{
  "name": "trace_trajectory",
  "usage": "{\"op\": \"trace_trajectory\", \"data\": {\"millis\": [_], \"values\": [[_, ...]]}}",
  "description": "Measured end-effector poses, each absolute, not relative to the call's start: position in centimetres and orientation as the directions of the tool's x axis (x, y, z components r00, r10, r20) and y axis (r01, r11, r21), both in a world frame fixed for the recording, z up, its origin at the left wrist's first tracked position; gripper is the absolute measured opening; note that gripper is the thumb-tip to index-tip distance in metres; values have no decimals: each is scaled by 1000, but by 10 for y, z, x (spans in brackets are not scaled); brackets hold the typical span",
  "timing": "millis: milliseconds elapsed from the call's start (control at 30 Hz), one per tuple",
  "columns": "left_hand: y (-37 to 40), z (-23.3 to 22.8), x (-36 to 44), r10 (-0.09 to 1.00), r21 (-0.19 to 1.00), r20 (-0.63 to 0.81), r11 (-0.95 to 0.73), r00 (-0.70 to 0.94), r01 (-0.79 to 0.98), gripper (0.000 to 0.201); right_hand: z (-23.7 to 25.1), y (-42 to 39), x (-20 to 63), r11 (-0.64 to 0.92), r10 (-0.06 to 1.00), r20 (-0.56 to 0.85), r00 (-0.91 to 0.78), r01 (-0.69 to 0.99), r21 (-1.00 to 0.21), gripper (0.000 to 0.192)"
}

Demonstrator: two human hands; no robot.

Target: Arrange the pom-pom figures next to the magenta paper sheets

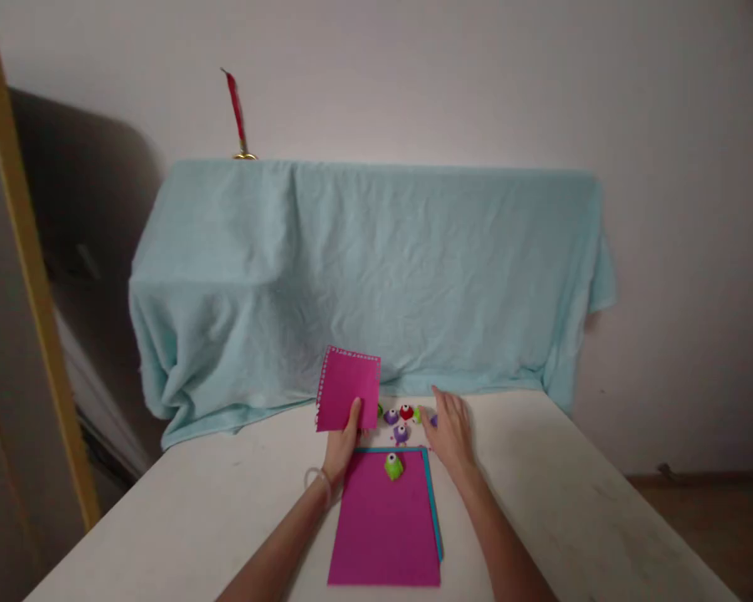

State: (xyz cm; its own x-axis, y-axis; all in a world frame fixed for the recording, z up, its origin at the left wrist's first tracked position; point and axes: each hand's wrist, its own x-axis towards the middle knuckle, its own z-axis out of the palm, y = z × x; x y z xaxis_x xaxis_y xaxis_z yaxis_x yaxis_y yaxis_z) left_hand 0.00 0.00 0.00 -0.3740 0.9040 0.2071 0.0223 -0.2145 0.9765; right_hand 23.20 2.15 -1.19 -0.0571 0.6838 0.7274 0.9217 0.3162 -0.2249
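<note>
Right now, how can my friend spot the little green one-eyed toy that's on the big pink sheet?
On the white table, find the large rectangular magenta sheet lying flat. Near its far edge is a small lime-green figure with one big white eye. The other visible figures are beyond the sheet; only this one is on it.

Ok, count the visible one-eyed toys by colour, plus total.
Green toys: 3
Purple toys: 3
Red toy: 1
Total: 7 visible, some only partly; the pink card, left hand or right hand may hide more.
</note>
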Motion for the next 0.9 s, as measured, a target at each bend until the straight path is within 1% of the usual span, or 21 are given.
{"op": "trace_trajectory", "data": {"millis": [100, 200, 300, 400, 500, 600, 700, 800, 900], "values": [[-3, 3, -2, 907, 985, 161, -174, -389, 4, 59, -2, 23, 252, 234, 595, 797, 100, 928, -291, 41], [-5, 4, -4, 915, 991, 125, -132, -383, 8, 64, 4, 25, 268, 168, 549, 806, 222, 915, -366, 40], [-6, 4, -4, 914, 992, 128, -124, -385, 33, 67, 4, 26, 275, 151, 563, 782, 266, 898, -414, 36], [-5, 3, -4, 910, 990, 141, -130, -390, 57, 67, 2, 25, 276, 127, 626, 730, 275, 887, -443, 32], [-4, 2, -3, 914, 988, 154, -140, -375, 65, 65, 2, 22, 271, 100, 669, 697, 260, 897, -430, 31], [-3, 2, -3, 907, 985, 174, -155, -383, 79, 65, 5, 19, 265, 126, 692, 693, 201, 912, -391, 27], [-3, 0, -3, 900, 983, 182, -153, -397, 104, 66, 7, 16, 259, 201, 745, 662, 83, 919, -340, 22], [-3, -3, -4, 914, 987, 145, -108, -378, 118, 67, 7, 13, 253, 251, 808, 588, -43, 928, -276, 16], [-3, -4, -3, 924, 990, 128, -95, -360, 108, 65, 6, 10, 248, 186, 849, 527, -44, 958, -220, 14]]}}
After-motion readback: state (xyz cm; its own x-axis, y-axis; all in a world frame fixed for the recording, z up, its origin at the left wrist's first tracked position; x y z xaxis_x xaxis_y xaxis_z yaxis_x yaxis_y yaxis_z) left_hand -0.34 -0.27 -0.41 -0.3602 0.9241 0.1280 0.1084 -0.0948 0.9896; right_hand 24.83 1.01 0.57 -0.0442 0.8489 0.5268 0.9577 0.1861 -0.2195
